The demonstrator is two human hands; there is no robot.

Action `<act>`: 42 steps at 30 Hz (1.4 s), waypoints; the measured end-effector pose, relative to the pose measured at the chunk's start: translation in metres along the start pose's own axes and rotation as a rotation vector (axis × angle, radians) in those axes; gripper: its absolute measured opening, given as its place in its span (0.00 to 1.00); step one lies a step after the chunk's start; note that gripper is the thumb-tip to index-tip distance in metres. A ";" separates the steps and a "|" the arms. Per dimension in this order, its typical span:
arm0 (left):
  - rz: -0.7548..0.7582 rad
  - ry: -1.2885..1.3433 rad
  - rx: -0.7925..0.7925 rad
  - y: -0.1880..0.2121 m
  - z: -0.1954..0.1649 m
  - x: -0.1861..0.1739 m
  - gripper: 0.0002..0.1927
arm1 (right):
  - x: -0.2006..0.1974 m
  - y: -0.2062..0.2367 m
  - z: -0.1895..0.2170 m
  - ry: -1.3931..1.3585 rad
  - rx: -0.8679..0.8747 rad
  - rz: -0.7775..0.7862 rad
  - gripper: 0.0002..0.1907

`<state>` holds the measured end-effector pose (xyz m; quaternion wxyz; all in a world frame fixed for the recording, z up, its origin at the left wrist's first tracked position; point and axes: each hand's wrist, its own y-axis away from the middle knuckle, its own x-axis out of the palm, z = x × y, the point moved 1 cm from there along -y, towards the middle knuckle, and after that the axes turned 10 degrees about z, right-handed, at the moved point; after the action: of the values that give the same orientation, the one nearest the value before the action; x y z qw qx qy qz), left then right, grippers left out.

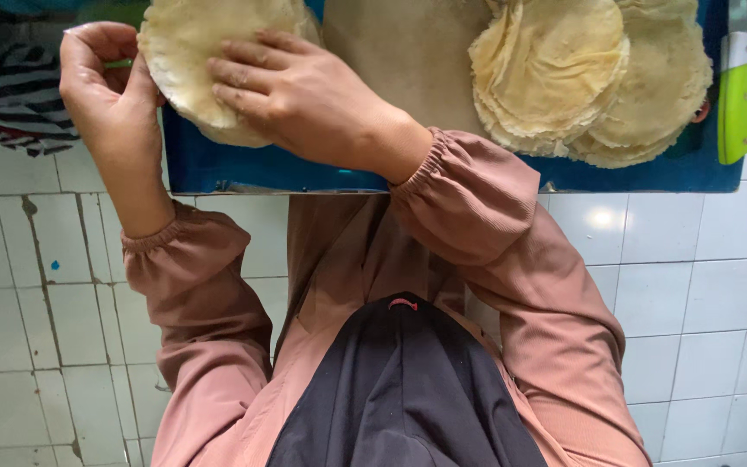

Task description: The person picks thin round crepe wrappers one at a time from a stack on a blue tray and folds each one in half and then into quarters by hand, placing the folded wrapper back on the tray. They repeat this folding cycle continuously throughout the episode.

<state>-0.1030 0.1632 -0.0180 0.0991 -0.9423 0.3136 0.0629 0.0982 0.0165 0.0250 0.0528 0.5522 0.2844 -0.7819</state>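
Dark cloth (404,389) over your lap fills the near view, above white floor tiles (676,285). Your left hand (105,82) pinches the edge of a pale flatbread (188,39); your right hand (296,91) lies flat and open on it, over the blue tray (244,169). Stacked flatbreads (590,78) sit well apart, beside a green-handled knife (737,95).

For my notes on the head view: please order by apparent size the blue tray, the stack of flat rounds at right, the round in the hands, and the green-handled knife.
1. Blue tray
2. Stack of flat rounds
3. Round in the hands, partly cut off
4. Green-handled knife, also cut off
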 end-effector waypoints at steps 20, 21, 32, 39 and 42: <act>0.408 -0.127 0.285 0.052 -0.101 0.158 0.09 | -0.085 0.186 0.020 -0.207 0.961 -0.431 0.05; 0.435 -0.109 0.286 0.048 -0.101 0.172 0.10 | -0.086 0.188 0.021 -0.307 0.930 -0.508 0.05; 0.674 0.385 0.032 0.026 -0.070 0.219 0.29 | -0.074 0.163 0.018 -0.954 0.712 -0.750 0.09; 0.584 0.496 0.158 0.026 -0.052 0.214 0.30 | -0.067 0.144 0.037 -0.660 0.734 -0.578 0.16; 0.550 0.457 0.216 0.029 -0.053 0.212 0.31 | -0.058 0.154 0.030 -0.603 0.896 -0.678 0.09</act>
<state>0.0508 0.0057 -0.0086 0.1048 -0.7966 0.5740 -0.1581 0.1562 -0.1400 0.0239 -0.3561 0.1556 0.0614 -0.9193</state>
